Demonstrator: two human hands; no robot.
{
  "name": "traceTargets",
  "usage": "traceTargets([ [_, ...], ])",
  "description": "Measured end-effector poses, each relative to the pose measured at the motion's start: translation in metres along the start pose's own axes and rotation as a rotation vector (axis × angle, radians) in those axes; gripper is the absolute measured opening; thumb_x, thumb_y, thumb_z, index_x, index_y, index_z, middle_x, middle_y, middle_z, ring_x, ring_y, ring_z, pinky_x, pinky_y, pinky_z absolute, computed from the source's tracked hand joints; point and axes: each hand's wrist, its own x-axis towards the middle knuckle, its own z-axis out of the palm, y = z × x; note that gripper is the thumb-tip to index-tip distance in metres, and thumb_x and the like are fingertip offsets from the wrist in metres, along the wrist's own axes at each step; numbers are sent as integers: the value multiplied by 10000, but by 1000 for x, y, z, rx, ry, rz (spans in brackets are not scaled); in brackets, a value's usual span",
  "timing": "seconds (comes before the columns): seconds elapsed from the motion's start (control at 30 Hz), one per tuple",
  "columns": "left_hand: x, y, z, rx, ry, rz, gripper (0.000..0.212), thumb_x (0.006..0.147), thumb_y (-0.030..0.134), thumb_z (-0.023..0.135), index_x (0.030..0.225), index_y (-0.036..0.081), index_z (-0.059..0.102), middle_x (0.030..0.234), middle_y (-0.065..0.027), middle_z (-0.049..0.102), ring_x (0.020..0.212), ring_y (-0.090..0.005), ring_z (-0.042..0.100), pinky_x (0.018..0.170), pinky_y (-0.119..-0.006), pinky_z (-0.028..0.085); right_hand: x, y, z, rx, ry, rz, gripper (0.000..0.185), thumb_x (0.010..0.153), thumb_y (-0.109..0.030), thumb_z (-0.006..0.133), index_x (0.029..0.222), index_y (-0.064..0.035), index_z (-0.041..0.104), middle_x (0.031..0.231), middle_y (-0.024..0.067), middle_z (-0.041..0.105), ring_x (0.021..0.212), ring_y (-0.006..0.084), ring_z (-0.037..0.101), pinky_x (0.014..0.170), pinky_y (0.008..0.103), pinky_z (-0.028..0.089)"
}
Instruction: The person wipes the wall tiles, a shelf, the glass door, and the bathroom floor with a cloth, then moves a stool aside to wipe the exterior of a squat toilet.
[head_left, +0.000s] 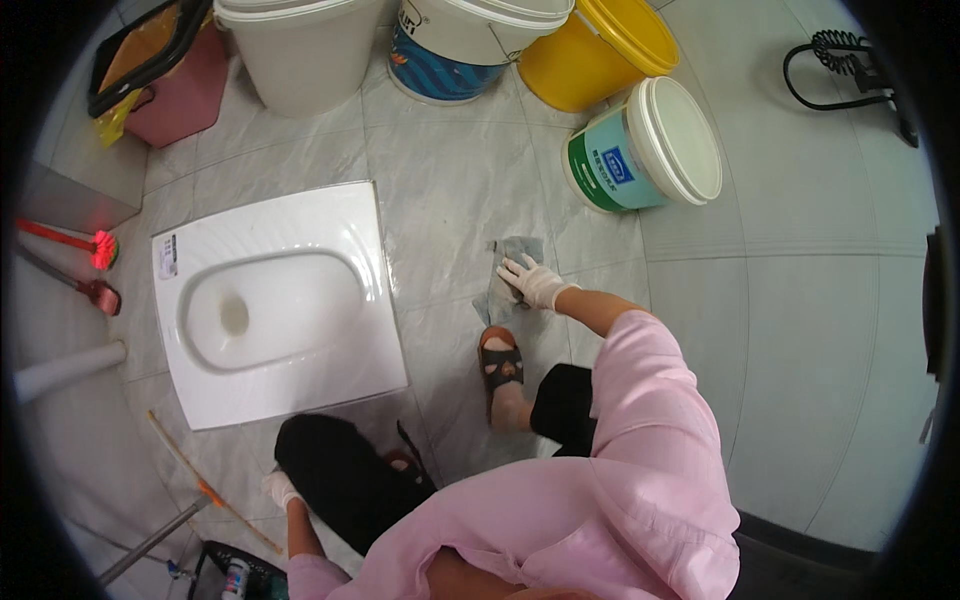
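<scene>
My right hand (538, 285), in a white glove, presses a wet-looking grey cloth (501, 279) onto the tiled floor with its fingers spread over it. Just below the cloth is my right foot in a brown and black sandal (502, 364). My left hand (280, 489), also in a white glove, is beside my bent left knee, partly hidden behind the black trouser leg (337, 472). I cannot tell whether it holds anything. To the left of the cloth, a white ceramic squat toilet (300, 409) is set in the floor.
A pink bin (180, 105), a white bucket (307, 60), a blue-patterned bucket (450, 64), a yellow bucket (570, 67) and a green-labelled bucket (611, 165) stand along the far side. Brushes (103, 251), a white pipe (71, 369), a squeegee (161, 529) and a black basket (211, 574) are at left.
</scene>
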Motion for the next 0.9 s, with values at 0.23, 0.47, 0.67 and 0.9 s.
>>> traceTargets([
  [0.23, -37, 62, -28, -88, -71, -86, 397, 863, 389, 516, 1018, 46, 644, 1017, -172, 659, 911, -320, 646, 749, -408, 508, -8, 74, 76, 677, 404, 640, 798, 784, -342, 630, 1442, -133, 229, 1519, 114, 164, 1357, 424, 198, 1083, 476, 259],
  [0.47, -68, 111, -45, -215, -103, -169, 395, 861, 372, 531, 1047, 36, 626, 1037, -170, 651, 909, -312, 643, 752, -401, 505, 92, 78, 6, 823, 919, 784, 647, 770, -305, 553, 1305, 18, 384, 1348, 186, 383, 1231, 468, 302, 1069, 475, 247],
  [0.67, -88, 131, -52, -311, -123, -241, 398, 860, 357, 544, 1072, 27, 611, 1053, -168, 643, 908, -305, 641, 754, -396, 503, 197, 95, -103, 446, 1139, 114, 502, 786, -218, 561, 1248, -38, 485, 1323, 153, 455, 1232, 411, 365, 1062, 457, 273],
  [0.9, -118, 131, -53, -392, -142, -315, 406, 858, 340, 559, 1101, 17, 593, 1073, -166, 634, 906, -296, 638, 757, -389, 500, 241, 225, -165, 597, 848, 737, 552, 856, -247, 408, 1406, -247, 356, 1479, 78, 309, 1326, 444, 256, 1106, 510, 133],
])
